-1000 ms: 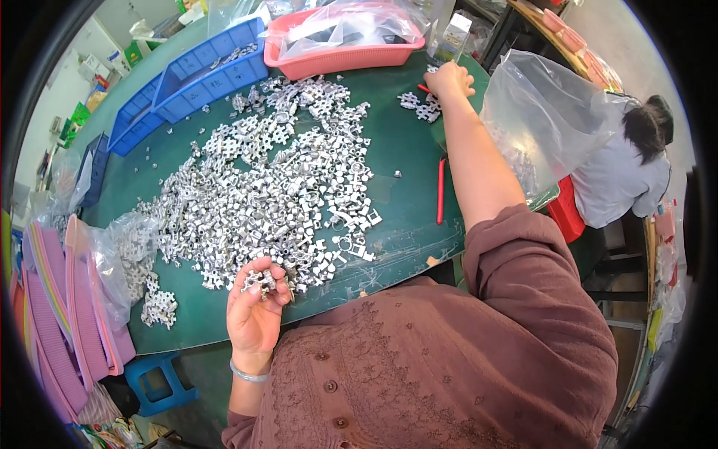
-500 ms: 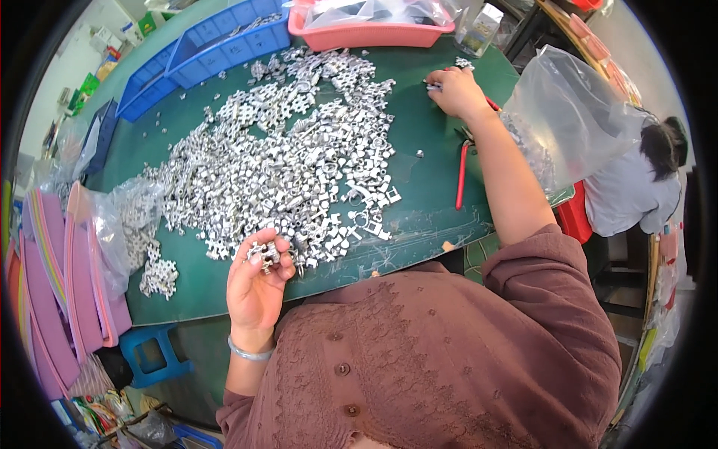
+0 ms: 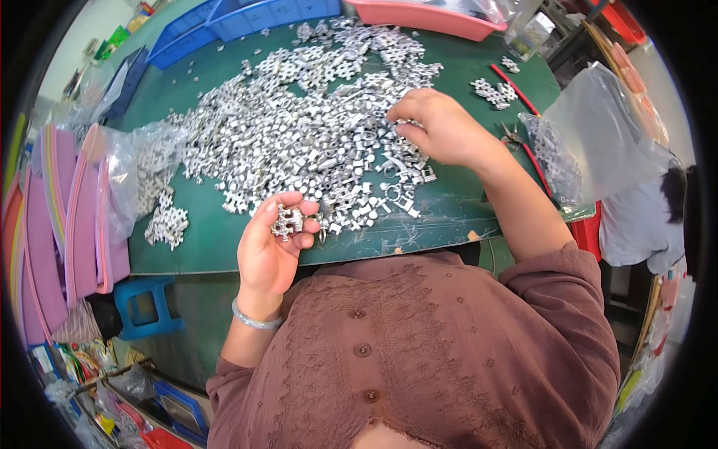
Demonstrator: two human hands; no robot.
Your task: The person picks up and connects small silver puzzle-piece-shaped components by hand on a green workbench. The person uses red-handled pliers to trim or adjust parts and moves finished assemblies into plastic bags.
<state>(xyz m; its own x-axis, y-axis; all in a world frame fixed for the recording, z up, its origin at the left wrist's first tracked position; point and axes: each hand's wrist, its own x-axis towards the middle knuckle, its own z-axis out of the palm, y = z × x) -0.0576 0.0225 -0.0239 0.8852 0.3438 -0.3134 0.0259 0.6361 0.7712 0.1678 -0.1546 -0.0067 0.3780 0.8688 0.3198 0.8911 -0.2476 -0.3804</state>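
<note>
My left hand (image 3: 275, 243), a bangle on its wrist, is closed round a small cluster of silvery metal pieces (image 3: 287, 222) by the table's near edge. My right hand (image 3: 437, 126) hovers over or touches the right side of a broad heap of small silvery metal parts (image 3: 292, 142). Its thumb and fingers curve toward the heap, and I cannot make out anything between them. Right of that hand, a flat patch of joined silvery pieces (image 3: 495, 93) lies on the green table (image 3: 449, 213).
Red-handled pliers (image 3: 514, 137) lie beside a clear plastic bag of metal parts (image 3: 557, 153). Blue bins (image 3: 273, 16) and a pink tray (image 3: 426, 21) line the far edge. Purple containers (image 3: 75, 217) stand at left, above a blue stool (image 3: 146, 307). Another person (image 3: 636, 224) sits at right.
My right hand has left the flat patch of joined pieces at the far right and come back left to the heap. My left hand still holds its cluster. The view has shifted.
</note>
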